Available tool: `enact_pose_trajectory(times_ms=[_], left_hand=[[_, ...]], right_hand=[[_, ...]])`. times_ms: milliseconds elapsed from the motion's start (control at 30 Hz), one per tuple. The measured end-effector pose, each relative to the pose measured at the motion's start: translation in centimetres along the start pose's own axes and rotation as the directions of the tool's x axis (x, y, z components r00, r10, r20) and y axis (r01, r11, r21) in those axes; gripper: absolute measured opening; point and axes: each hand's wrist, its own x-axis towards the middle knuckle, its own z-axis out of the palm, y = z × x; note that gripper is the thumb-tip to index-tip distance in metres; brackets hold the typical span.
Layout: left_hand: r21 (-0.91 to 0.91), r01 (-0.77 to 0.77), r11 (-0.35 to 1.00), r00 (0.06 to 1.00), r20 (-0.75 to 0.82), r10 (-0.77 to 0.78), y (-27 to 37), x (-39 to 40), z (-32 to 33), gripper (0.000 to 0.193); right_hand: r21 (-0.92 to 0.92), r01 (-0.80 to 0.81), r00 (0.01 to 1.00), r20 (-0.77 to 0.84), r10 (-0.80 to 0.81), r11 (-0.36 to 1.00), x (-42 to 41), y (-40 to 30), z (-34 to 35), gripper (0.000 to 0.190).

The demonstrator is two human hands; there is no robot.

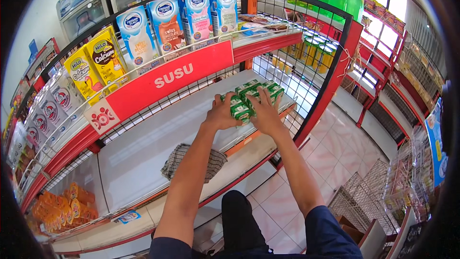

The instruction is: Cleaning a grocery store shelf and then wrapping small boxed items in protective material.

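Observation:
Small green drink cartons stand in a tight block at the right end of a white shelf. My left hand grips the block's left side, its thumb low at the front. Over the right part of the block lies my right hand, fingers spread across the cartons and thumb near the front. Part of the block is hidden under my fingers. On the shelf's front edge, partly behind my left forearm, a crumpled checked cloth hangs slightly over.
Above runs a shelf of large milk cartons behind a wire rail. Orange bottles stand at the shelf's left end. A black wire mesh panel closes the right end. Wire racks stand on the tiled floor.

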Motion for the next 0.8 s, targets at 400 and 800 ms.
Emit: enact_pose_trajectory(times_ms=[400,800], left_hand=[[0.036,0.120,0.992,0.988,-0.100,-0.115,-6.9,-10.3,-5.0,0.105],[0.286,-0.024,0.958,0.833,-0.524,0.177,-9.0,-18.7,-5.0,0.067]], right_hand=[[0.443,0.192,0.980,-0.035,-0.197,0.876,-2.9,-10.7,2.5,0.042],[0.590,0.227,0.957,0.013,-0.290,0.775,-2.5,-15.5,2.7,0.043]])
